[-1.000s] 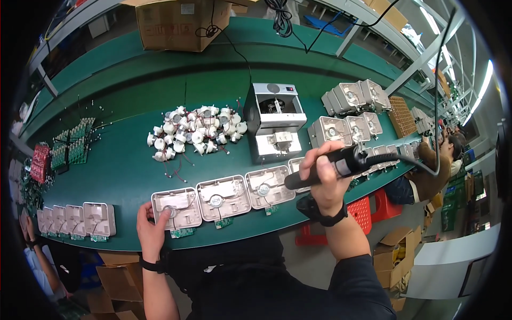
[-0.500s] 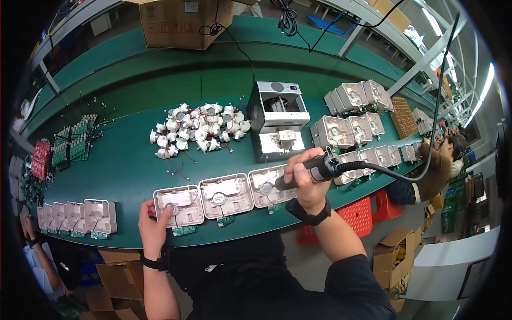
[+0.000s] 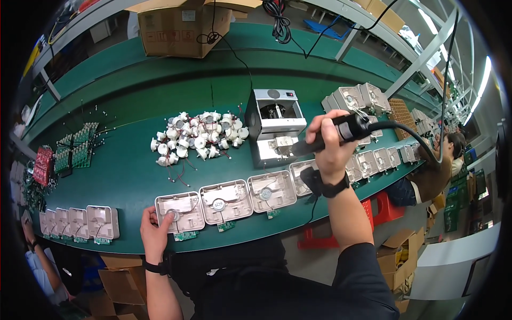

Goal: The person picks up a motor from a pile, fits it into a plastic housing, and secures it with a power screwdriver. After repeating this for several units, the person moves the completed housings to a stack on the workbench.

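Observation:
My right hand (image 3: 332, 140) grips a black electric screwdriver (image 3: 326, 136) with a thick cable, its tip at the tray of a grey screw feeder box (image 3: 273, 122). My left hand (image 3: 155, 232) rests on the near left corner of a white plastic housing (image 3: 179, 210). This housing is the leftmost in a row of such open housings (image 3: 249, 196) along the front edge of the green bench (image 3: 117, 170), each with a small green circuit board hanging at its front.
A pile of small white motor parts (image 3: 196, 137) lies mid-bench. More white housings stand at the far left (image 3: 79, 222) and right (image 3: 368, 130). Green boards (image 3: 74, 152) sit at the left, a cardboard box (image 3: 184, 26) at the back. Another person (image 3: 434, 165) sits at right.
My right hand has lifted the screwdriver from the housing row and swung its tip up and back to the screw feeder. My left hand stays on the leftmost housing.

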The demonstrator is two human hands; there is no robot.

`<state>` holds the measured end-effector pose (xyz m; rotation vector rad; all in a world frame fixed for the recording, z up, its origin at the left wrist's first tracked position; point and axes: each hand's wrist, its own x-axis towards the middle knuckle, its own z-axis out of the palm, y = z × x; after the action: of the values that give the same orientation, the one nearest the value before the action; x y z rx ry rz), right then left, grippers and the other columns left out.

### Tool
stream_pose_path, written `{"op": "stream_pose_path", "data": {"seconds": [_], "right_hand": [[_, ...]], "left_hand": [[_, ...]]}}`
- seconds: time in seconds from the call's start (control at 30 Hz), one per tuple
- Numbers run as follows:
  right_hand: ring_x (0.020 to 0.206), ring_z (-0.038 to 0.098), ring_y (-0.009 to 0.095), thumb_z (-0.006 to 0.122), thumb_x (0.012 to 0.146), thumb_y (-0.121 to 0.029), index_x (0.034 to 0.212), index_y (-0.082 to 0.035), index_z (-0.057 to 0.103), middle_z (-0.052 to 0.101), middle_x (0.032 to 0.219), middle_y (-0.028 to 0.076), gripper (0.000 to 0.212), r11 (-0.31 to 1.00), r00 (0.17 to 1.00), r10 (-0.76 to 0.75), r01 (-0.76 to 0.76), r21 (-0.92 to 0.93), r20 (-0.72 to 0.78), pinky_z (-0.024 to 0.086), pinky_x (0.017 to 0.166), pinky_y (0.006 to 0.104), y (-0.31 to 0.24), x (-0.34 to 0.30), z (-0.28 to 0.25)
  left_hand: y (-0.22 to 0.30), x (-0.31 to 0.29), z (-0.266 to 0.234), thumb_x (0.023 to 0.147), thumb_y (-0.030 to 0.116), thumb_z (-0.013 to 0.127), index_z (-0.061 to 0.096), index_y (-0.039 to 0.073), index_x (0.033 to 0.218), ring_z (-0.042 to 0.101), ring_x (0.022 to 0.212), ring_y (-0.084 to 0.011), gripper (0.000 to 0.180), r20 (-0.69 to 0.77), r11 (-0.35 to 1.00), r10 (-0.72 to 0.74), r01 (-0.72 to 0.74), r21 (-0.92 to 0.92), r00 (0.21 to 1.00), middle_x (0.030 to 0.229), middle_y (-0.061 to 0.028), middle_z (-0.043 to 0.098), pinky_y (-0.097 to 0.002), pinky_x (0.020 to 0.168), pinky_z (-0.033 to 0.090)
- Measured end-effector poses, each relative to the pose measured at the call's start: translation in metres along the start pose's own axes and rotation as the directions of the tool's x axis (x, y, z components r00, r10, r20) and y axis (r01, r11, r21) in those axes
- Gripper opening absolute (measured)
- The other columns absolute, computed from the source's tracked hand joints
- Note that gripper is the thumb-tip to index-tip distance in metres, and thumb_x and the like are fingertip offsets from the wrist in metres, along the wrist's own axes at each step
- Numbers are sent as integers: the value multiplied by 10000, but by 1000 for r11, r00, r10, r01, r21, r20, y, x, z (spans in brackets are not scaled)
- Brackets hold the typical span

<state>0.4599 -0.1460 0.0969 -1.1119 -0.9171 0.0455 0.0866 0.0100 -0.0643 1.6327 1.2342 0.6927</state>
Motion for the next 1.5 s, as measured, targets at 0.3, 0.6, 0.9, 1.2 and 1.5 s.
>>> {"op": "stream_pose_path", "data": {"seconds": [0.3, 0.6, 0.9, 1.2, 1.5], "right_hand": [[633, 577, 165, 586, 943, -108, 1055, -24, 503, 613, 801, 128, 162, 994, 993, 103, -100, -51, 60, 513, 609, 310, -28, -19, 9], [641, 583, 174, 616, 904, -91, 1086, -18, 464, 628, 833, 151, 248, 959, 950, 217, -250, 130, 226, 528, 643, 313, -28, -80, 32], [674, 607, 125, 662, 860, -28, 1018, 6, 548, 648, 814, 85, 198, 965, 948, 251, -262, 32, 196, 521, 641, 282, 4, -92, 27], [639, 576, 152, 616, 890, -61, 1038, -36, 462, 630, 819, 135, 215, 971, 951, 237, -240, -11, 200, 518, 642, 302, 15, -89, 40], [617, 538, 120, 618, 902, -71, 1066, -87, 490, 565, 769, 43, 209, 952, 952, 292, -299, 60, 96, 472, 586, 263, 12, -108, 20]], "left_hand": [[-7, -1, -1, 865, 206, 811, 604, 3, 1165, 494, 752, -70, 418, -3, 1000, -4, 4, 18, 1000, 849, 18, 589, -229, 679, 436], [2, -1, -1, 853, 217, 818, 618, 11, 1148, 497, 753, -71, 411, 11, 1000, -4, 5, -21, 1000, 858, 17, 594, -231, 679, 436], [3, -6, 1, 825, 158, 833, 622, -3, 1132, 484, 737, -78, 406, -14, 999, -19, 18, -32, 1000, 822, 18, 565, -238, 682, 454], [1, 9, -1, 819, 169, 840, 621, 2, 1118, 491, 722, -88, 407, -8, 999, 3, -4, -40, 1000, 816, 7, 573, -247, 678, 459], [-16, -4, 11, 828, 282, 856, 615, 33, 1143, 618, 806, -118, 468, 38, 996, 47, -49, 76, 998, 933, -37, 683, -291, 725, 531]]}}
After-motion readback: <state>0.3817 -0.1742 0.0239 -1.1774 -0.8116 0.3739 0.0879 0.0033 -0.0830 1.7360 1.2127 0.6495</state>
